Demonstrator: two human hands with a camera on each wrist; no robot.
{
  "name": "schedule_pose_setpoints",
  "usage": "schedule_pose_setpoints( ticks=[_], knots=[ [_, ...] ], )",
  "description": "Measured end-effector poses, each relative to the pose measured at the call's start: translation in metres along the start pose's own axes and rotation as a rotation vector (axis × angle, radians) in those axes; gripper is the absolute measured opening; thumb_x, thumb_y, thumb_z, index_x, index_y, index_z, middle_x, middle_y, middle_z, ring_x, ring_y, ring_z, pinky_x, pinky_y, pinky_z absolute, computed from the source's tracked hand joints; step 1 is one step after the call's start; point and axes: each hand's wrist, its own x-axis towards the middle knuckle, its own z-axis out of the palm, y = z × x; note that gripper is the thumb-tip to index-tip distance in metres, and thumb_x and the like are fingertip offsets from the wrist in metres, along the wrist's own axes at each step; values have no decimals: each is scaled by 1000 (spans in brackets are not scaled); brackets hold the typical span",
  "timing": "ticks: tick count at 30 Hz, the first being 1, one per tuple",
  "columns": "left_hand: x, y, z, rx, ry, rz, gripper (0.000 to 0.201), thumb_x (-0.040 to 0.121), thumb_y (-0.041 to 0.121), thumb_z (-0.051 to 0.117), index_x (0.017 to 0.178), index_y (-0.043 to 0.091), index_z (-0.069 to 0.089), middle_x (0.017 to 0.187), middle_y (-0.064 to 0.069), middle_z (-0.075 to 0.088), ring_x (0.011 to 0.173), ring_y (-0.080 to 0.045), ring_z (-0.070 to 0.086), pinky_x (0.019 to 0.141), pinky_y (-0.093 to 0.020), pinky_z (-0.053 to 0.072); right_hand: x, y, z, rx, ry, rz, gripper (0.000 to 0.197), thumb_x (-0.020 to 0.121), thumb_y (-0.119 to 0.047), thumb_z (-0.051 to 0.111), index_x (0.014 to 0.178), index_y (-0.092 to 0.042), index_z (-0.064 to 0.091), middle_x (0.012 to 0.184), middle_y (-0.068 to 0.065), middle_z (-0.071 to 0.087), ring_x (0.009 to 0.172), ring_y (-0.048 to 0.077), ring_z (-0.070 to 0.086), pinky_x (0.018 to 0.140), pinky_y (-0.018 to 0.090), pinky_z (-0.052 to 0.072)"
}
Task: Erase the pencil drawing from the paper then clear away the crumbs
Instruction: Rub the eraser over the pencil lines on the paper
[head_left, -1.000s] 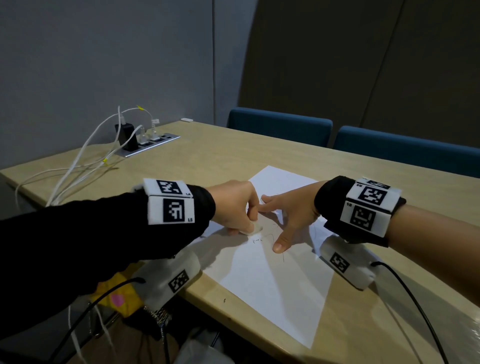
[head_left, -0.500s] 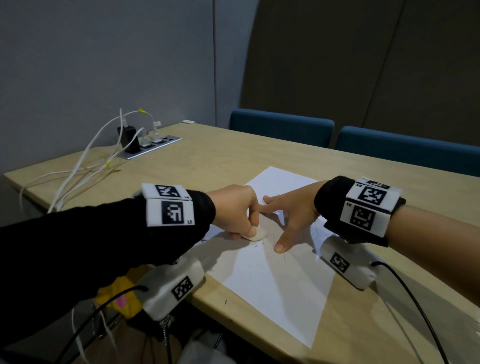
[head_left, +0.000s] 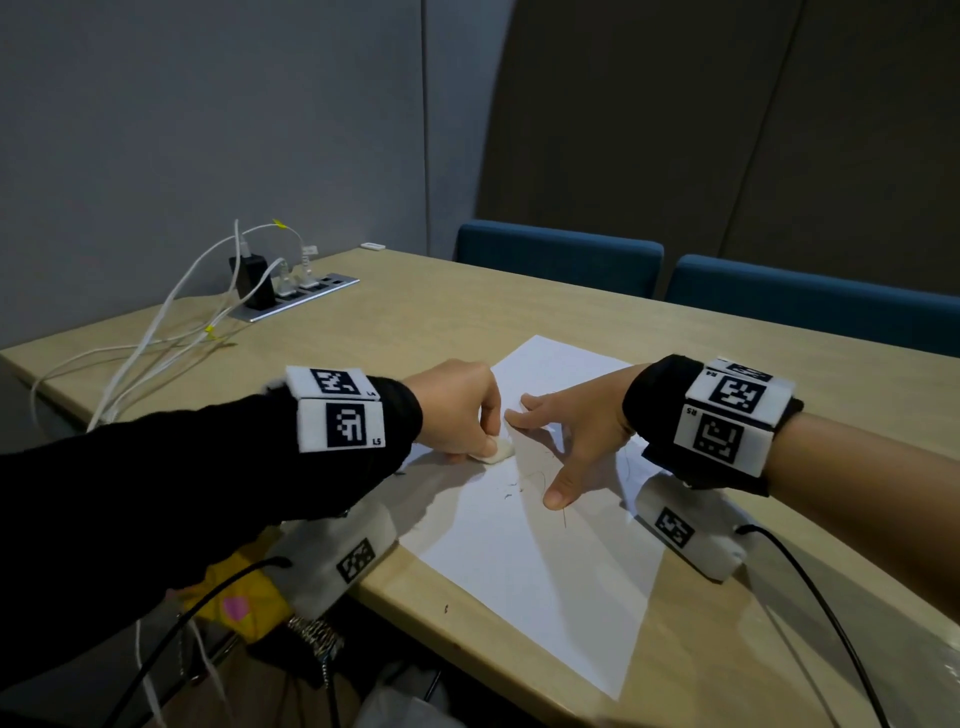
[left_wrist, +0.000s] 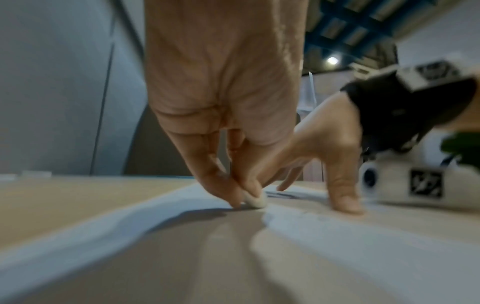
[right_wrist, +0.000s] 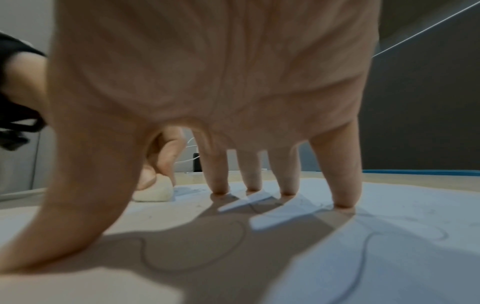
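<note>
Mid-erase: left hand (head_left: 457, 410) pinching eraser (head_left: 497, 450) near paper (head_left: 524, 566) left edge, right hand (head_left: 576, 431) splayed flat pinning it; next, probably rubbing remaining pencil lines (right_wrist: 197, 251).

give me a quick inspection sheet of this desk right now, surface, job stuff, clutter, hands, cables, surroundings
surface: light wooden table, sheet lies near its front edge.
job's things: white paper sheet flat on the table; faint pencil lines remain on it; small dark crumbs lie on it; cream eraser touches the paper.
clutter: small white object at the far edge.
hands: left hand pinches the eraser; right hand presses spread fingertips on the paper.
cables: white cables run from a grey power strip; black wrist-camera cable.
surroundings: two blue chairs, grey wall.
</note>
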Motion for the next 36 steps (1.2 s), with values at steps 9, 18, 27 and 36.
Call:
schedule_pose_setpoints(
  ticks=[9,18,27,36],
  knots=[
    [5,-6,-19,-76,91,-9,13,85,21,67,74,19,61,67,1,68,54,-7,61,56,-14,45,-4,1,1,9,-8,-9,103,74,-60,65,148,-37,-2,157,-15,-11,146,11,1,119,39,10],
    [15,-17,-9,-124,61,-73,13,82,27,69,81,16,62,69,-2,68,54,-12,57,52,-17,43,-5,12,5,50,-28,-46,104,75,-61,63,147,-40,-8,155,-20,-15,145,9,-4,118,39,5],
    [13,1,-3,37,5,56,8,81,22,69,77,19,63,64,8,58,62,-10,55,63,-20,44,1,14,6,51,-35,-61,108,70,-66,65,147,-43,-7,155,-20,-13,146,11,-1,118,45,8],
    [8,6,-1,20,-31,69,12,79,21,70,71,22,61,57,6,61,54,-5,53,68,-20,46,4,13,5,41,-29,-71,110,67,-69,65,148,-41,-3,156,-21,-11,146,11,-1,118,46,9]
  ],
)
